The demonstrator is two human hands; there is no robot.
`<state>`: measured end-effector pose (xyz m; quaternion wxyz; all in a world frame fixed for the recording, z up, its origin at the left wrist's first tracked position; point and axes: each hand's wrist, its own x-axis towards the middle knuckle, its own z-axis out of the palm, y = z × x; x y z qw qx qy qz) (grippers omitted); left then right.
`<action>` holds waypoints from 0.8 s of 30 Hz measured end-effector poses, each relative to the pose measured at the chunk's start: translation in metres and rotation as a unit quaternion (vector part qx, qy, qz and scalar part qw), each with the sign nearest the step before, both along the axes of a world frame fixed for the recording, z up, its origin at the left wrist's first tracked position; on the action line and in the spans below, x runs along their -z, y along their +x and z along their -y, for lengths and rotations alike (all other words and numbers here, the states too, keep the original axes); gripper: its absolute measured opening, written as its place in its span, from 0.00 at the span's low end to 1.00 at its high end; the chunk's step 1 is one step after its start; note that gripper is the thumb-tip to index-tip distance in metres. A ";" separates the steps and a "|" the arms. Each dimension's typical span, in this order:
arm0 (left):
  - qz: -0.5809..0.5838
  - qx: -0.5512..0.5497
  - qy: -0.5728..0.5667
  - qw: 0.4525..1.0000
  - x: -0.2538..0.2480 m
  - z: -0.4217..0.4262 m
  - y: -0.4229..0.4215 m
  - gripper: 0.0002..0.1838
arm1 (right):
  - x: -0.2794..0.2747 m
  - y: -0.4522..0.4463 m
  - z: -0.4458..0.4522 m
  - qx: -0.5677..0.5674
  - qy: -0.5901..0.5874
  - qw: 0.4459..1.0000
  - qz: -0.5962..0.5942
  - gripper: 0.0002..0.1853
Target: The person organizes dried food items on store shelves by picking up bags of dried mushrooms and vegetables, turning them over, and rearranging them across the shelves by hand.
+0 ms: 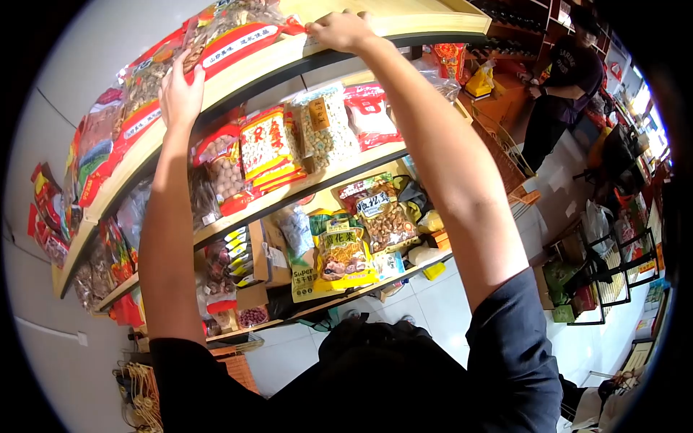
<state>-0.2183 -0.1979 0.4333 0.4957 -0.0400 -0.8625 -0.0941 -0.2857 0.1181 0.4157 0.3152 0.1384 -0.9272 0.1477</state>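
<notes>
On the sloping top shelf (411, 22) lies a clear bag of dried goods (242, 40) with a red-and-white label band; its brown contents look like dried mushrooms. My left hand (180, 94) grips its left end, thumb and fingers at the plastic edge. At the bag's right end, my right hand (339, 30) has curled fingers at the red corner, above the shelf's front edge. A similar bag (141, 90) sits just left of my left hand, with more packets further left.
Below, the middle shelf holds a red-and-yellow packet (271, 148), a clear bag of pale pieces (323, 126) and a red-and-white packet (372, 115). The lower shelf carries a yellow packet (339, 249) and a cardboard box (271, 252). A person (567, 79) stands at the right.
</notes>
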 end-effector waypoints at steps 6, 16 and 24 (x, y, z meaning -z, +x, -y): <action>-0.129 0.319 0.251 0.905 0.065 -0.001 0.066 0.31 | 0.017 0.022 -0.024 -0.265 -0.359 0.885 -0.136 0.23; 0.380 0.078 0.630 0.673 0.428 0.026 0.403 0.08 | 0.470 0.357 -0.068 -0.017 -0.560 0.755 0.340 0.11; 0.500 0.174 0.455 0.716 0.422 0.040 0.326 0.10 | 0.509 0.456 -0.062 0.095 -0.284 0.733 0.611 0.15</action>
